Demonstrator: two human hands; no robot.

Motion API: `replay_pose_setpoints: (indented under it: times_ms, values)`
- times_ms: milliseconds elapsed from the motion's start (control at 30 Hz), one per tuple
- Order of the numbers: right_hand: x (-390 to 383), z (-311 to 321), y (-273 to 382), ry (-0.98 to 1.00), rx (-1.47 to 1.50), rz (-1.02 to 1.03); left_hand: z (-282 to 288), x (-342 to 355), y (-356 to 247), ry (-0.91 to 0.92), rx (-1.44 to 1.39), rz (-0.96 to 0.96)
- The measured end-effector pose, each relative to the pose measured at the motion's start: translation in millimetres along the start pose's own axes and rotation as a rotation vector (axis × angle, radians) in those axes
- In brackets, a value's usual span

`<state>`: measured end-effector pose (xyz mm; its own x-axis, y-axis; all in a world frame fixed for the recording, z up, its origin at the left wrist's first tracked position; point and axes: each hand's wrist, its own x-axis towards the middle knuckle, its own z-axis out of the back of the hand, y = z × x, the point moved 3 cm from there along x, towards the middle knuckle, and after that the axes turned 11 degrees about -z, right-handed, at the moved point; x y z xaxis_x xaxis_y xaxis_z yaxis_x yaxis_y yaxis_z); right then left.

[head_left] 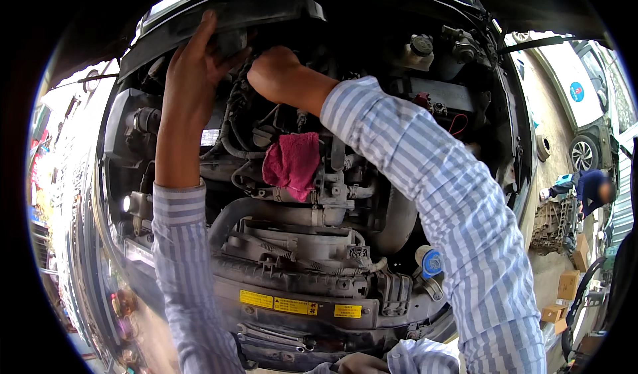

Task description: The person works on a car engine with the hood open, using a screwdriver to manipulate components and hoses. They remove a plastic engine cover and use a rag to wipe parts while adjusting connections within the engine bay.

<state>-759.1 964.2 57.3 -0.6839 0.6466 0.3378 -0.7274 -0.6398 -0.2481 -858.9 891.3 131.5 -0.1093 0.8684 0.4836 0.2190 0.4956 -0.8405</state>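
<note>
Deep in a car's engine bay, my left hand reaches up beside a long black plastic panel. Its thumb is stretched upward and its fingers bend round a dark boxy part just under the panel. To the right, my right hand is closed in a fist above the engine, close to the hoses and wiring. Whatever lies in its fingers is hidden behind the knuckles. A crumpled magenta cloth is draped over the engine below my hands.
Several wrenches lie along the front edge, below yellow labels. A blue-capped filler stands front right, a battery and fluid reservoir at back right. Farther right, a person bends near a removed engine and cardboard boxes.
</note>
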Motion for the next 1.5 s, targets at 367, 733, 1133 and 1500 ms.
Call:
replay_pose_setpoints:
  times_ms: [367,733,1133,1500]
  values:
    - [-172,96,-98,-0.234,0.597,-0.475,17,-2,14,-0.073,0.042,0.029]
    - [-362,114,-100,0.191,0.102,-0.445,19,-5,21,-0.108,0.144,-0.05]
    - [-366,87,-61,0.469,0.07,-0.085,16,-24,22,-0.124,-0.01,0.039]
    - [-399,215,27,-0.012,0.582,-0.2,18,-10,33,0.034,-0.006,0.036]
